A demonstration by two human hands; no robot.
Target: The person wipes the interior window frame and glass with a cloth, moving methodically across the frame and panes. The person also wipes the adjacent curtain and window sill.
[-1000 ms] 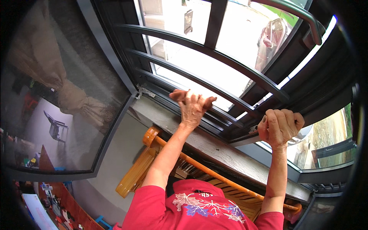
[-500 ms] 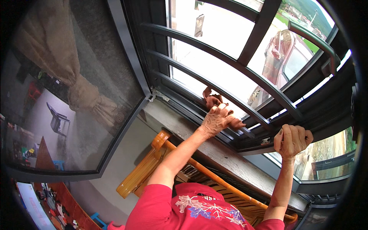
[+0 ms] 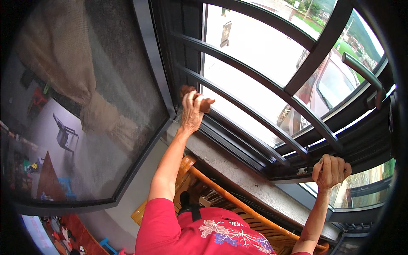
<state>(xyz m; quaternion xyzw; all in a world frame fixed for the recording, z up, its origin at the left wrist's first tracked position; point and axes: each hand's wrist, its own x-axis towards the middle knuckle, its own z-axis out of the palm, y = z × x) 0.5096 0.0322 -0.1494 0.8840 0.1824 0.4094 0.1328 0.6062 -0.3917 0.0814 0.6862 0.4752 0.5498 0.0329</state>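
My left hand (image 3: 193,111) is closed on a brown cloth (image 3: 205,104) at the left end of a lower bar, by the corner of the window frame. Parts of the cloth stick out on both sides of my fingers. Dark horizontal window bars (image 3: 250,112) run from there toward the right. My right hand (image 3: 330,172) grips the lower edge of the dark window frame (image 3: 297,175), its fingers curled over it.
An open window panel (image 3: 127,161) with a screen stands at the left, a tied curtain (image 3: 72,68) behind it. Below the sill (image 3: 204,155) is a wooden bench (image 3: 229,193). A curved handle (image 3: 361,70) juts out at upper right. Outside, a car (image 3: 327,89) is parked.
My left hand has slid the cloth leftward along the bars to the frame corner. My right hand keeps its grip on the edge. The whole view has shifted slightly.
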